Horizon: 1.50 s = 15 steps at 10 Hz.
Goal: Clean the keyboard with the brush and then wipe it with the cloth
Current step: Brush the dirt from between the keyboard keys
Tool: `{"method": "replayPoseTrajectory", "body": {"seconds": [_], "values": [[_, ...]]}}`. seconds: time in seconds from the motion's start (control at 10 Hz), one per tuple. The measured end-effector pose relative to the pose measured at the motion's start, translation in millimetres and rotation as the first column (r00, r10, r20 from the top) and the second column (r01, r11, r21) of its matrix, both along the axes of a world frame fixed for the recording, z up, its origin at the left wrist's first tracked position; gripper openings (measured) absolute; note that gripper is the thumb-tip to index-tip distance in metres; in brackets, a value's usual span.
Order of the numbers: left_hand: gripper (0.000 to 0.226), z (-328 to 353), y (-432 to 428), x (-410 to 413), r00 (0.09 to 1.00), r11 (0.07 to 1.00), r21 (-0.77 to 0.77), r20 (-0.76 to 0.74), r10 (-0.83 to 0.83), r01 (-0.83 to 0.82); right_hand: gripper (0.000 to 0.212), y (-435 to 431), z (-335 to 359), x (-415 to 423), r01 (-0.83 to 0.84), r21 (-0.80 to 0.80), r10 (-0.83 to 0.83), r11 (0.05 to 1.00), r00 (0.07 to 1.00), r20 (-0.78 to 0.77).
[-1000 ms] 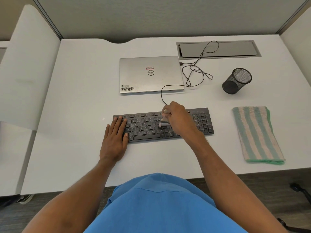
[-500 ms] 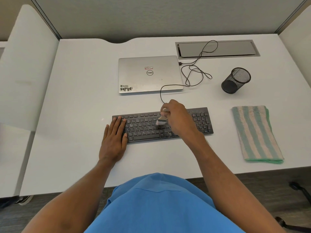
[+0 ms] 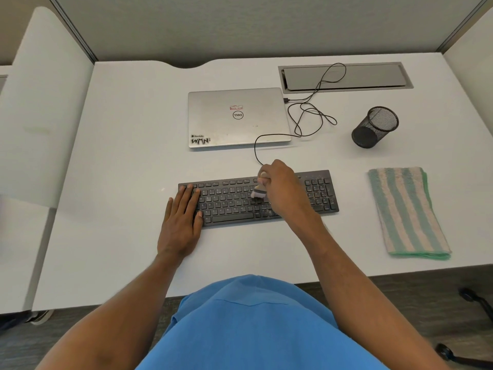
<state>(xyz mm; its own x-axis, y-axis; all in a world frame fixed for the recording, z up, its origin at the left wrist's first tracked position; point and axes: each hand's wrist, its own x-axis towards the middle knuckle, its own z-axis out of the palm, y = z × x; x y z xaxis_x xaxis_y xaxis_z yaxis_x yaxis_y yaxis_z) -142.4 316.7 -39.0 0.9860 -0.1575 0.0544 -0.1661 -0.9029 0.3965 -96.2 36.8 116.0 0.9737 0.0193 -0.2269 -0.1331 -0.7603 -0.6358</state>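
Note:
A black keyboard (image 3: 232, 201) lies across the middle of the white desk (image 3: 128, 161). My right hand (image 3: 282, 188) grips a small pale brush (image 3: 258, 193) by its handle, bristles down on the keys just right of the keyboard's centre. My left hand (image 3: 181, 217) rests flat with straight fingers on the keyboard's left end. A folded cloth (image 3: 406, 212) with green and beige stripes lies on the desk to the right of the keyboard, untouched.
A shut silver laptop (image 3: 237, 117) sits behind the keyboard, with a black cable (image 3: 306, 113) looping from it to a grey cable hatch (image 3: 346, 77). A black mesh pen cup (image 3: 374, 126) stands at the back right. Partition panels border the desk.
The brush and my right hand have shifted slightly left and towards the back rows of keys. My left hand has stayed flat on the keyboard's left end.

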Motion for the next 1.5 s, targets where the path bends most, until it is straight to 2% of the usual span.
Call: {"method": "replayPoseTrajectory", "body": {"seconds": [0.1,0.2,0.3,0.4,0.5,0.8,1.0,1.3,1.5], "values": [[0.062,-0.2,-0.6,-0.3,1.000,1.000,-0.001,0.001,-0.003,0.003,0.016,3.4,-4.6,-1.7,-0.027,-0.024,0.028,0.999,0.999,0.025],[0.062,0.3,-0.8,-0.6,1.000,1.000,-0.003,0.002,0.002,-0.002,0.016,-9.2,-15.6,-0.6,0.020,-0.038,-0.020,0.999,1.000,-0.009],[0.062,0.1,-0.7,-0.4,1.000,1.000,-0.001,0.001,0.003,-0.003,0.009,-15.3,-12.5,-1.2,0.068,-0.065,-0.066,0.996,0.997,0.026],[0.062,-0.2,-0.4,-0.6,1.000,1.000,0.000,0.003,0.004,-0.004,0.014,-15.0,-5.2,-7.5,0.195,-0.056,-0.183,0.979,0.969,0.166],[0.062,-1.0,0.2,-0.2,1.000,1.000,-0.003,0.002,0.005,-0.005,0.023,-8.3,-9.9,-12.4,0.276,-0.083,-0.250,0.958,0.940,0.232],[0.062,-0.8,-0.4,-0.6,1.000,1.000,-0.004,0.004,-0.001,0.001,0.026,-6.2,-15.2,-16.3,0.245,-0.223,-0.210,0.943,0.963,0.169],[0.062,-1.0,-0.3,-0.7,1.000,1.000,-0.001,0.007,-0.001,0.001,0.026,-2.4,-11.2,-14.1,0.293,-0.147,-0.253,0.945,0.937,0.241],[0.062,-0.8,-0.9,-0.3,1.000,1.000,0.000,0.000,-0.002,0.002,0.022,-5.9,-19.8,-25.0,0.244,-0.222,-0.213,0.944,0.965,0.156],[0.062,-0.6,-0.7,-0.4,1.000,1.000,-0.004,0.003,-0.002,0.002,0.028,-6.6,-12.1,-21.4,0.281,-0.146,-0.247,0.948,0.945,0.215]]}}
